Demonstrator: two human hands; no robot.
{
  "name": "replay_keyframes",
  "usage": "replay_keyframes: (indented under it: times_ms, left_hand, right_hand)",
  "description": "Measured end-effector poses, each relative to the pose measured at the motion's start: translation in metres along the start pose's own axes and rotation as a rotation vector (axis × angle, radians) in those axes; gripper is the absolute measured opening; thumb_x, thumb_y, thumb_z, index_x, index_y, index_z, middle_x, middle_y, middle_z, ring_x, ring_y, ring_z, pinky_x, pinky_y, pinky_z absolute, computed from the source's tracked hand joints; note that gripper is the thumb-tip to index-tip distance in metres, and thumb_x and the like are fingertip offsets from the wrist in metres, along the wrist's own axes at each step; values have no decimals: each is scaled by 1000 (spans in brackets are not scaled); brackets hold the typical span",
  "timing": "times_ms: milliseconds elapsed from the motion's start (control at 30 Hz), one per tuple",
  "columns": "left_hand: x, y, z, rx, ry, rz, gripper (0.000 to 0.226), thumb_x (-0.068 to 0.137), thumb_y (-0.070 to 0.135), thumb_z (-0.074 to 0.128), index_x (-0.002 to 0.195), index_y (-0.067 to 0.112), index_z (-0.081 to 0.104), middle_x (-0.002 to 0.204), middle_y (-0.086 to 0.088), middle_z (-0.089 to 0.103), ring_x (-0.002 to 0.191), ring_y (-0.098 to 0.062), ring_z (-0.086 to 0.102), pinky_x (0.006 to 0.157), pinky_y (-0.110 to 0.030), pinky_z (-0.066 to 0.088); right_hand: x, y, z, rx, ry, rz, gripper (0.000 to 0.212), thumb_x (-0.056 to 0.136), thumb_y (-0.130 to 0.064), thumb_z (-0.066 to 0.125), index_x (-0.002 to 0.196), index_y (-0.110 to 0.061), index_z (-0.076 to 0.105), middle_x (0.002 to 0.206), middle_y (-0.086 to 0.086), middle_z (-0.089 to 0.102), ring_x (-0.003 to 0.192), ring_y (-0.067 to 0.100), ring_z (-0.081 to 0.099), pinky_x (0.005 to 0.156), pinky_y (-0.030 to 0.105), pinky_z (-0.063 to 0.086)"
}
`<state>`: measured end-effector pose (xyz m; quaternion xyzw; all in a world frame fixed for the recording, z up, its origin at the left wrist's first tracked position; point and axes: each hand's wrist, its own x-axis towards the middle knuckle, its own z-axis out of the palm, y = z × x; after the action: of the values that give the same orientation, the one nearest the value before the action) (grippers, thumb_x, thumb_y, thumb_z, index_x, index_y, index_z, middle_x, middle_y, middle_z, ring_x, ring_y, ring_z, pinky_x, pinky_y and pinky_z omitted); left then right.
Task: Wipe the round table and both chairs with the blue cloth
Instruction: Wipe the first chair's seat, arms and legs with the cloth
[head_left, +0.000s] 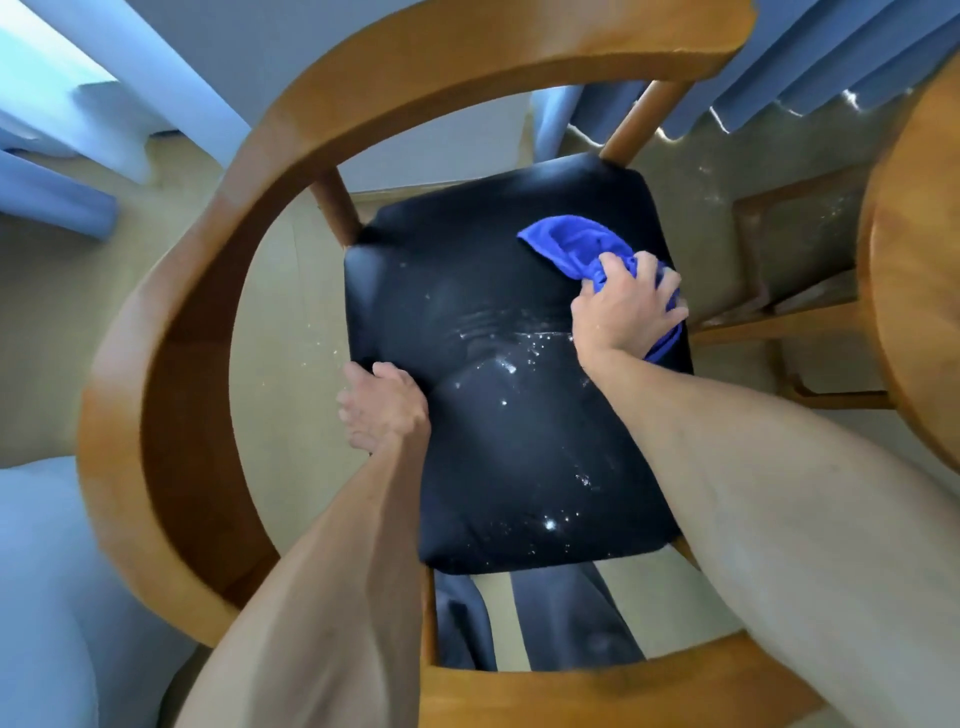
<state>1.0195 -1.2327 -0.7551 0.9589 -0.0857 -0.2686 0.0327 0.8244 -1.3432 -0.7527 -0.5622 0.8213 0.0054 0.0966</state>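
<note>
Two hands on one chair, seen from above.

The right hand (626, 306) grips the bunched blue cloth (576, 248), fingers curled round it, pressing it onto the far right part of the chair's (171, 332) black seat (498, 457). The left hand (382, 410) rests at the seat's left edge; how its fingers lie I cannot tell. White specks and wet streaks dot the seat's middle and near part. The round table (914, 291) stands just beside the chair, at the right.
</note>
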Motion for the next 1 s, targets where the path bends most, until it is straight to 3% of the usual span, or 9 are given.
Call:
replay_keyframes:
  times_ms: [167, 333, 500, 733, 1000]
  left_hand:
    - [1, -2, -1, -62, 15, -4, 36, 91, 34, 35, 113, 15, 56, 110, -18, 62, 104, -38, 57, 82, -44, 41]
    - [6, -12, -2, -115, 10, -10, 41, 93, 31, 34, 126, 22, 57, 118, -14, 61, 110, -34, 56, 92, -42, 43]
    - [11, -23, -9, -214, -70, -49, 50, 86, 18, 39, 131, 34, 55, 123, -9, 59, 114, -32, 55, 96, -39, 42]
    - [26, -39, -31, -329, -198, -51, 39, 85, 9, 44, 114, 24, 65, 110, -5, 68, 103, -29, 62, 87, -31, 46]
    - [23, -70, -24, -256, -266, -78, 31, 89, 14, 44, 112, 13, 63, 112, -11, 64, 102, -31, 58, 85, -31, 43]
  right_hand:
    - [5, 19, -5, 47, 10, 118, 38, 88, -40, 55, 124, -33, 60, 130, 5, 51, 121, 33, 42, 95, 52, 34]
    - [-1, 12, -12, 53, -62, 166, 47, 85, -46, 46, 128, -31, 56, 125, 11, 51, 112, 36, 44, 92, 48, 39]
    - [-30, -5, -9, 132, -112, 190, 46, 84, -46, 51, 124, -26, 58, 112, 14, 56, 105, 37, 53, 74, 36, 35]
    - [-142, -105, 24, 113, -168, -231, 37, 78, -45, 56, 109, -25, 60, 102, 5, 49, 93, 27, 48, 62, 35, 41]
    - [-126, -83, 27, 37, -98, -390, 38, 74, -33, 62, 111, -25, 61, 102, 6, 49, 88, 27, 49, 61, 39, 47]
